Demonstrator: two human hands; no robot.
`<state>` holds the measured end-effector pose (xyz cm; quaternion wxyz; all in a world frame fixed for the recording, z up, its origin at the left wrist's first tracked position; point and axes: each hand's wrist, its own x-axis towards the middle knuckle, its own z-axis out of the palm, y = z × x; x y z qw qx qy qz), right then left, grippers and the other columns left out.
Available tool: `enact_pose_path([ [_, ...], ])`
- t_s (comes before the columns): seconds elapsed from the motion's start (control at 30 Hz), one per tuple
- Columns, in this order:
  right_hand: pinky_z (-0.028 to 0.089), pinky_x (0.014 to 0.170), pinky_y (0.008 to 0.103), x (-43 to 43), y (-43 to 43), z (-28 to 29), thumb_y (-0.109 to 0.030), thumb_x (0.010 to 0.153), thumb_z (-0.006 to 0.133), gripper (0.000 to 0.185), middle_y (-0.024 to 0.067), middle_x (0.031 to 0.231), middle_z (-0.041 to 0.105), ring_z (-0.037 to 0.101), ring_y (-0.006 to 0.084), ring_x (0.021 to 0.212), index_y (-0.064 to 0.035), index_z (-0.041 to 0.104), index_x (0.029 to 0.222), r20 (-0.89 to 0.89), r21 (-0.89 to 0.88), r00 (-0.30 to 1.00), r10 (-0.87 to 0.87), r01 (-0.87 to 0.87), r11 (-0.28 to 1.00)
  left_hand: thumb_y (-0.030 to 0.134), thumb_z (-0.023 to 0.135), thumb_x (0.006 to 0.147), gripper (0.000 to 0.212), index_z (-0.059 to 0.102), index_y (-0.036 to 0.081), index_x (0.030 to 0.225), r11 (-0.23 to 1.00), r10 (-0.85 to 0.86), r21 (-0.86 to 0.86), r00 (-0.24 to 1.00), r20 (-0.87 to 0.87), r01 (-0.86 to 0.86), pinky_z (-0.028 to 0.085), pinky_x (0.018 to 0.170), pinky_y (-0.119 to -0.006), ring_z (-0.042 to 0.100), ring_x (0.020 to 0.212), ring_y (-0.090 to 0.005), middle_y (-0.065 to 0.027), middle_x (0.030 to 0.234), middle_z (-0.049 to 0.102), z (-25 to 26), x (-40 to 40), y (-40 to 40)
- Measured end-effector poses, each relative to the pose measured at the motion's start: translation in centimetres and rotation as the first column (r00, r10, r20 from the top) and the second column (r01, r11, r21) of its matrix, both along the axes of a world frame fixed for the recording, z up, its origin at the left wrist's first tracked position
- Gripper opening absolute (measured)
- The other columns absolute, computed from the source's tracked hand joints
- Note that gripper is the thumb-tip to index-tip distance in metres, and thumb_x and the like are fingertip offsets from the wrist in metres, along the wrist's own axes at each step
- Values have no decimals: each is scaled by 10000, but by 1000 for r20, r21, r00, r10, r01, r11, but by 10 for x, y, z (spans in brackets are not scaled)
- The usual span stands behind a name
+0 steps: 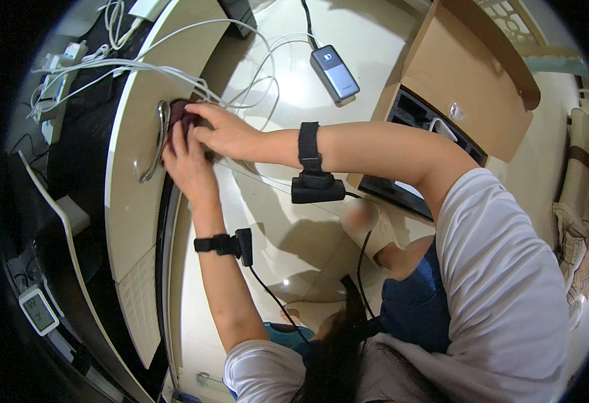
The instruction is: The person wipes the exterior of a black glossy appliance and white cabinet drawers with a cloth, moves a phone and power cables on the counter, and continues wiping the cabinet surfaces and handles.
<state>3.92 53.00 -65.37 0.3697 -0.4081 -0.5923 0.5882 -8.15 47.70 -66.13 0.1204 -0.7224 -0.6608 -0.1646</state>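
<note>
A dark maroon cloth (177, 112) is bunched against the cream drawer front (136, 146), right beside its curved metal handle (161, 141). My left hand (192, 169) has its fingers on the cloth from below, close to the handle. From the right, my right hand (226, 132) reaches over the same cloth, its fingertips near those of the left. The fingers cover much of the cloth, so its full shape is hidden. Each forearm wears a black strap with a small black device and a cable.
White cables (173, 70) hang over the drawer beside the hands, leading from a power strip (58, 90). A power bank (335, 73) lies on the tiled floor. An open cardboard box (468, 75) with black foam stands to the right. A small digital display (39, 311) is at lower left.
</note>
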Motion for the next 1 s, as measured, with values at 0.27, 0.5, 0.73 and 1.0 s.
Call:
enact_pose_path([
  [0.27,311,1111,375,-11,-10,-4,-220,899,531,556,241,1433,377,374,372,1334,-3,407,1397,57,-42,993,107,-105,994,-127,594,652,628,599,72,1248,981,196,4,980,-19,-196,371,1035,-517,414,1197,-441,-121,1375,474,-8,-29,-56],
  [0.5,366,1065,373,-7,-3,-7,-239,902,515,592,241,1397,420,457,365,1271,10,365,1418,-1,-60,993,116,-116,991,14,651,741,520,592,62,1256,999,36,30,985,168,-41,378,1020,-465,429,1201,-410,-140,1348,500,-5,8,1],
  [0.73,202,1162,342,1,4,-5,-260,1004,395,556,209,1509,305,265,301,1413,15,273,1472,-78,-92,995,64,-71,993,-14,602,775,482,593,28,1255,997,70,-2,898,434,-76,373,1038,-431,469,1199,-386,-174,1342,511,13,27,8],
  [1.0,360,1054,343,-25,-27,-6,-259,1000,467,509,121,1380,415,413,213,1267,-104,300,1456,-223,-137,971,88,-121,983,44,651,794,660,410,17,1407,999,19,8,596,803,-42,361,1069,-415,457,1271,-360,-210,1383,455,40,23,-45],
])
